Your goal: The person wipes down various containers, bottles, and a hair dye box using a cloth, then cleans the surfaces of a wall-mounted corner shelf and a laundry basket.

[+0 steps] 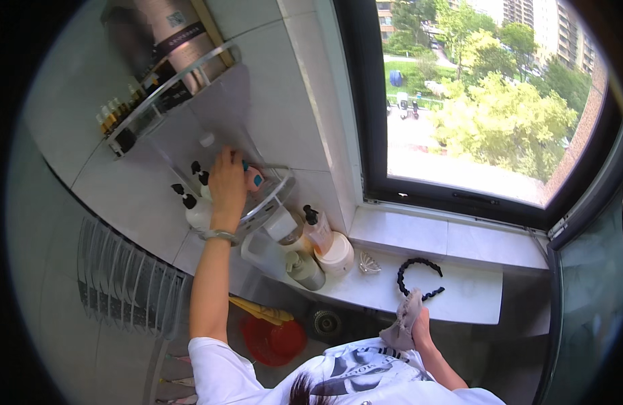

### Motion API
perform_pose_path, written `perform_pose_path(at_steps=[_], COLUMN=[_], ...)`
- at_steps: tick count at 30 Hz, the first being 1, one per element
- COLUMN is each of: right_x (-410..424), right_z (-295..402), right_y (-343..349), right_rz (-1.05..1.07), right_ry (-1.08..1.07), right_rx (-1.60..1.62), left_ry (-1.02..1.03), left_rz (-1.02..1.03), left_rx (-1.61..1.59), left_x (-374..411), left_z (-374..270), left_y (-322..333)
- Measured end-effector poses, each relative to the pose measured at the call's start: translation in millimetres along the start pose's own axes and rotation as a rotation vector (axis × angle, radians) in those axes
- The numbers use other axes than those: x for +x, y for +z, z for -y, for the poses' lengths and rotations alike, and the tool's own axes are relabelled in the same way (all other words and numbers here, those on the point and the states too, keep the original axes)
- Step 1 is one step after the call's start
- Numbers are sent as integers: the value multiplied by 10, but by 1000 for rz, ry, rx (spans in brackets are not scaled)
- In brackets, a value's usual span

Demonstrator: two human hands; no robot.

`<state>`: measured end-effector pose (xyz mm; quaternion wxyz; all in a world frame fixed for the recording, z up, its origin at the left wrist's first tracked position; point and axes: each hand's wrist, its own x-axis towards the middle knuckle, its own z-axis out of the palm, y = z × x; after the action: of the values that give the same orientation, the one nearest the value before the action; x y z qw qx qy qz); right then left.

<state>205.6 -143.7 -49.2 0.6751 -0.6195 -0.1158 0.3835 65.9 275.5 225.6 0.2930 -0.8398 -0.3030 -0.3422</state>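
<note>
My left hand (228, 185) reaches over the lower corner shelf (266, 205), its fingers beside a pink bottle with teal parts (253, 179). Its fingertips point toward the wall, and the palm side is hidden, so a grip cannot be made out. White pump bottles with black heads (197, 212) stand on the shelf to the left of this hand, partly covered by it. Lower right, my right hand (421, 329) holds a crumpled grey-mauve cloth (403, 324) in front of my shirt. The cloth's top end overlaps a black twisted headband (401, 278) on the white ledge (473, 298).
An upper corner shelf (164, 93) carries boxes and small vials. On the ledge stand a grey-green pump bottle (306, 272), a white-lidded jar (336, 253) and a claw hair clip (369, 263). Below is a red basin (276, 341). A window sash (589, 293) swings inward at right.
</note>
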Motion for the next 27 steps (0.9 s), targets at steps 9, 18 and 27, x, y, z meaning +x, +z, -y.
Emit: perform_pose_path(at_steps=[9, 18, 27], right_x=[191, 574, 716], right_z=[-120, -481, -591], right_y=[-85, -124, -165], right_rz=[-125, -162, -170], right_ry=[-248, -671, -826], right_rx=[-239, -1021, -995], left_ry=[516, 368, 33], left_rz=[91, 384, 697], left_rx=[-877, -505, -791], left_x=[-1109, -2821, -2892], left_z=[-1611, -2719, -2573], left_y=[50, 1401, 782])
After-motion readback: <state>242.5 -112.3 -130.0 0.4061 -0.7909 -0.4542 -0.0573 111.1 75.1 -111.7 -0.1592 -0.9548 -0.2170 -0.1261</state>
